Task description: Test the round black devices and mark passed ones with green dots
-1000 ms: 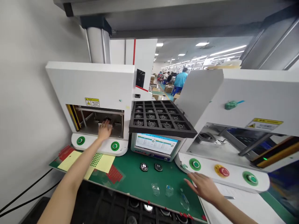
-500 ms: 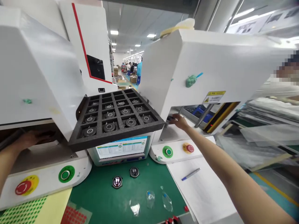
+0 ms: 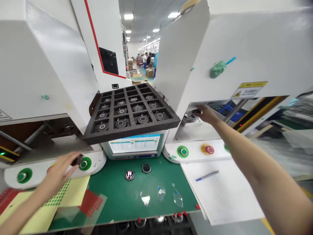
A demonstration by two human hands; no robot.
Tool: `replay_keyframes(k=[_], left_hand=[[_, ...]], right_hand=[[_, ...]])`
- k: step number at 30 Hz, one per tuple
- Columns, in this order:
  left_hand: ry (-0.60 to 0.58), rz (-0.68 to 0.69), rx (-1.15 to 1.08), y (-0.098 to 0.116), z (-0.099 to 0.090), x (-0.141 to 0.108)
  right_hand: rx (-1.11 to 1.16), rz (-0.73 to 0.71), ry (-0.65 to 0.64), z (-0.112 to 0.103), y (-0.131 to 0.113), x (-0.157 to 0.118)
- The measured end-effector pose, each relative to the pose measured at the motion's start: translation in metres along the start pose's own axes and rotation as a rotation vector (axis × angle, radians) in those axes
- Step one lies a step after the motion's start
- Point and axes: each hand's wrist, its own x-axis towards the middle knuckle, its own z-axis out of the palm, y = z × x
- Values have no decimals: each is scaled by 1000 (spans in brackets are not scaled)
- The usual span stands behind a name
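Observation:
My left hand (image 3: 65, 166) is in front of the left machine, beside its green button (image 3: 84, 163). Its fingers pinch a dark watch body (image 3: 77, 160), slightly blurred. My right hand (image 3: 207, 115) reaches into the right machine's opening. Its fingertips are closed on a dark watch body (image 3: 196, 111), partly hidden, just above a metal fixture (image 3: 192, 118). Between the machines, a black foam tray (image 3: 133, 131) holds several watch bodies (image 3: 121, 122), backs up. On the green table (image 3: 117, 199) lie a watch with a lit face (image 3: 129, 175) and one with a dark face (image 3: 146, 168).
Below the tray stands a monitor (image 3: 134, 145). A pen (image 3: 207, 176) lies on white paper (image 3: 225, 195) at right. Green and red sticker sheets (image 3: 91, 202) are at left. Clear plastic bits (image 3: 178, 197) lie near the front edge, with another foam tray (image 3: 146, 228) below.
My left hand has come out of the left machine with a dark watch body. My right hand remains in the right machine's opening. One table watch's face has gone dark. The view has shifted.

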Motion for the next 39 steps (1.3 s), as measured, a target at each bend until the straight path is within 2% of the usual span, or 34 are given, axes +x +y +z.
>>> replay_keyframes(k=[1, 3, 5, 6, 8, 10, 13, 15, 18, 21, 23, 25, 28, 31, 33, 35, 37, 39], left_hand=[[-30, 6, -48, 22, 10, -21], [-163, -7, -143, 61, 30, -56], [-354, -53, -219, 89, 44, -79], [-407, -76, -237, 98, 49, -86], [-444, -114, -244, 109, 52, -91], [-434, -143, -223, 117, 52, -86], [-454, -133, -222, 137, 59, -65], [-484, -92, -243, 153, 71, -47], [-510, -48, -264, 170, 92, -24], [-491, -62, -263, 176, 106, -12], [-458, -87, -257, 176, 109, -11], [-410, -104, -256, 174, 104, -16], [-293, -132, -248, 162, 78, -24], [-121, -232, -179, 125, 38, -19], [-21, -339, -102, 86, 12, -2], [31, -449, -22, 40, -6, 23], [19, -525, 35, -5, -13, 51], [-56, -571, 67, -43, -13, 75]], right_hand=[[-3, 18, 2, -8, -3, -17], [9, 59, -15, -23, -10, -67], [14, 84, -32, -35, -19, -133], [20, 96, -54, -39, -22, -169], [58, 96, -107, -40, -26, -238], [102, 76, -161, -32, -25, -294], [146, 93, -253, -16, -19, -343], [142, 91, -275, -12, -17, -355], [112, -39, -246, -16, -31, -351], [114, -195, -210, -10, -71, -331], [120, -225, -245, 10, -107, -312], [127, -240, -309, 40, -143, -291], [134, -225, -391, 83, -184, -266], [122, -168, -435, 106, -204, -256], [108, -133, -450, 110, -209, -258], [97, -112, -461, 111, -209, -260], [98, -106, -475, 111, -209, -261], [109, -111, -485, 112, -208, -260]])
